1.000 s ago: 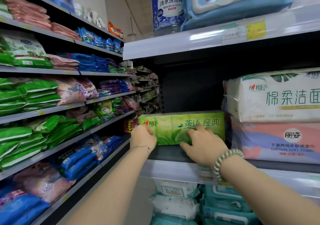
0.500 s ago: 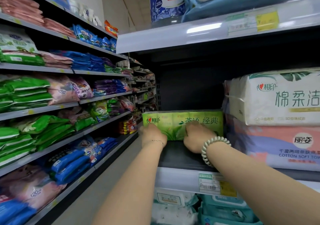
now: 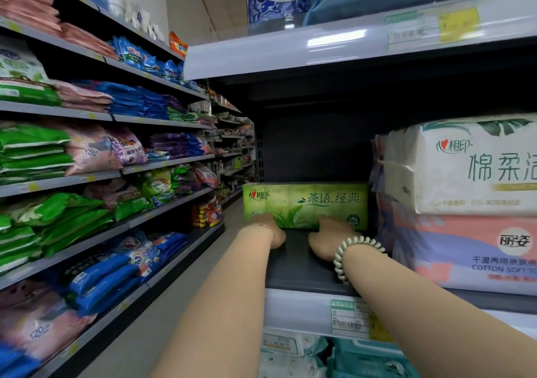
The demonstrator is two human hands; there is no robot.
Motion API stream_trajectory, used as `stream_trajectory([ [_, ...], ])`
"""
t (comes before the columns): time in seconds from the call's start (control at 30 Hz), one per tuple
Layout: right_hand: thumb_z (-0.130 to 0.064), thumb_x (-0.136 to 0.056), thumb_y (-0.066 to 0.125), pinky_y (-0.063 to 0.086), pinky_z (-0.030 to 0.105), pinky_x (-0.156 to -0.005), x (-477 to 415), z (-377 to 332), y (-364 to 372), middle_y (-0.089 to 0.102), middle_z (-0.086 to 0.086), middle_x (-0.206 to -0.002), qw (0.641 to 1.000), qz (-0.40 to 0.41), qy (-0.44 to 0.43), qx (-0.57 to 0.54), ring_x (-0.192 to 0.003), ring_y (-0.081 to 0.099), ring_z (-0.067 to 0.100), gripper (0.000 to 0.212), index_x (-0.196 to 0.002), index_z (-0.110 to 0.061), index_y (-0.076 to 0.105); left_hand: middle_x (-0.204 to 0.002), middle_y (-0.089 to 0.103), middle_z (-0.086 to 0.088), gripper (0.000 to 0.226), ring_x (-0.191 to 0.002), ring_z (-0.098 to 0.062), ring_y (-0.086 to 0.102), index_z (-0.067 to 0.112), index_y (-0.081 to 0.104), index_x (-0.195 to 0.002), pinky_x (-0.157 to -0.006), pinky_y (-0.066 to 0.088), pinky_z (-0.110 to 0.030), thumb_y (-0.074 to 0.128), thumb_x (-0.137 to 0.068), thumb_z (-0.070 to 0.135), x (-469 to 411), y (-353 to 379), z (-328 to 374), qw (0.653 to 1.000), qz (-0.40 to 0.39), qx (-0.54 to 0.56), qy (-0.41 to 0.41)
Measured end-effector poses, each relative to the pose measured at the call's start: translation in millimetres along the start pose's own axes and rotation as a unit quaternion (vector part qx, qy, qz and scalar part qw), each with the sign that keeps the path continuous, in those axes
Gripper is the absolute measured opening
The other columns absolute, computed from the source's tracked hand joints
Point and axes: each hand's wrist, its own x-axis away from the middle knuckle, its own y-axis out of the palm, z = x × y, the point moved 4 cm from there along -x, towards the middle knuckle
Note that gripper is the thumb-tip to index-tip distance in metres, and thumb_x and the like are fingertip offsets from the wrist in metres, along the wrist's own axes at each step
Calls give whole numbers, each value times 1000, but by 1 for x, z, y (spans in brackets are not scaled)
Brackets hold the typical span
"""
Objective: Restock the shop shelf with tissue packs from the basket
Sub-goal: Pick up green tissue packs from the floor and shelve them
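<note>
Placing step: the green tissue pack (image 3: 305, 206) sat deep on the shelf (image 3: 302, 273); the right hand (image 3: 327, 239) pressed its front flat-fingered; the left hand (image 3: 271, 231) touched it, curl unclear; next, probably withdraw for another pack.

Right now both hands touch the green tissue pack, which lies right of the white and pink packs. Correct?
No. The head view shows the green tissue pack left of the white pack and pink pack; left hand and right hand touch it.
</note>
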Motion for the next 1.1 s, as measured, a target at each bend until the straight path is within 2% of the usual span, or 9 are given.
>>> stream_trajectory([
  [0.13, -30, -91, 44, 43, 35, -97, -7, 8, 2, 53, 9, -131, 999, 18, 23, -18, -118, 50, 29, 41, -126, -11, 52, -139, 48, -9, 44, -114, -22, 52, 14, 45, -139, -83, 40, -26, 48, -96, 25, -10, 3, 12, 999, -18, -26, 15],
  [0.37, -39, -74, 38, 41, 43, -100, -21, 20, 8, 53, 9, -129, 995, 11, 67, -73, -122, 44, 33, 55, -119, -13, 57, -144, 41, -7, 48, -132, -35, 35, 21, 41, -141, -108, 32, -48, 36, -98, 42, -30, 25, 24, 998, -9, -59, 17],
  [0.53, -46, -73, 35, 39, 41, -102, -26, 27, 6, 45, 12, -138, 991, 15, 90, -98, -122, 45, 34, 69, -130, -11, 47, -161, 11, 3, 59, -145, -35, 11, 32, 14, -153, -115, 15, -55, 19, -98, 55, -31, 30, 19, 998, -6, -63, 28],
  [0.67, -43, -89, 40, 29, 42, -110, -28, 30, 7, 23, 12, -153, 989, 0, 105, -99, -136, 30, 33, 68, -148, -13, 22, -151, 33, -1, 50, -141, -31, 20, 26, 34, -145, -109, 23, -48, 31, -100, 46, -14, 16, 22, 998, 33, -33, 31],
  [0.73, -40, -86, 42, 31, 42, -109, -25, 29, 4, 30, 13, -150, 989, 10, 112, -100, -133, 34, 34, 64, -144, -14, 31, -143, 41, -4, 46, -135, -29, 29, 24, 40, -140, -103, 31, -47, 38, -98, 43, -5, 4, 26, 996, 66, -40, 33],
  [0.8, -37, -81, 43, 41, 40, -100, -22, 23, 0, 53, 14, -130, 990, 31, 85, -111, -114, 51, 32, 47, -119, -13, 55, -140, 44, -5, 47, -132, -29, 35, 22, 40, -139, -100, 37, -44, 42, -96, 41, 3, -6, 26, 994, 87, -51, 38],
  [0.9, -36, -82, 44, 50, 31, -78, -7, 7, -11, 66, 6, -97, 991, 66, 16, -114, -82, 57, 25, 29, -90, -17, 64, -132, 47, -8, 42, -122, -30, 45, 19, 44, -133, -92, 44, -39, 41, -96, 40, 25, -14, 22, 989, 120, -67, 59],
  [1.0, -34, -85, 49, 47, 27, -69, 14, -13, -25, 63, 5, -96, 994, 70, -39, -73, -81, 57, 24, 20, -94, -19, 58, -124, 51, -10, 38, -114, -30, 49, 17, 49, -124, -90, 47, -39, 43, -95, 40, 52, -17, 13, 982, 143, -85, 88],
  [1.1, -34, -85, 52, 49, 30, -75, 31, -29, -44, 60, 8, -114, 994, 52, -99, -4, -96, 59, 27, 38, -119, -19, 52, -124, 53, -9, 35, -115, -31, 51, 17, 52, -120, -90, 45, -41, 45, -93, 39, 75, -26, 2, 980, 161, -83, 85],
])
